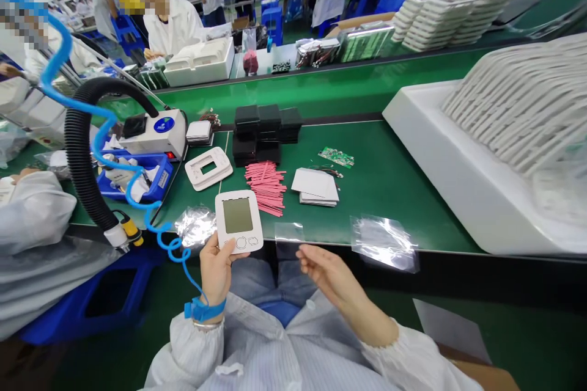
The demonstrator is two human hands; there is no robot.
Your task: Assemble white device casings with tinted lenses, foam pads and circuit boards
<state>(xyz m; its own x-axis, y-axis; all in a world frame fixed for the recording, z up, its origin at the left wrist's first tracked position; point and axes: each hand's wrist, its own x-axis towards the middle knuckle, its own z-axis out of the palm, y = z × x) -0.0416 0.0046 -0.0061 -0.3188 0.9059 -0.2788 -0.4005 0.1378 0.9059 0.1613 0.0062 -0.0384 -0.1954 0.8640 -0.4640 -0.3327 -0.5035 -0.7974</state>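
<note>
My left hand [217,263] is closed on the lower left of a white device housing [254,233], its thumb on the front. The housing is tilted up toward me and has a grey display screen [238,215] and two outlined buttons. My right hand [328,272] is beside it, thumb and fingers pinched at the lower corner of a small clear film [289,231]. Pink strips [266,188] lie in a loose heap just beyond the housing. Another white frame [209,168] with a rectangular opening rests to the left. A blue wrist strap [202,310] with a coiled cord circles my left wrist.
Black blocks [257,134], white cards [316,186] and a green circuit board [337,157] lie on the green bench [389,183]. Clear plastic sheets [384,243] overhang its front edge. A large white foam box [426,153] of housings is right; a black hose [80,159] arches left, near a co-worker's sleeve [34,211].
</note>
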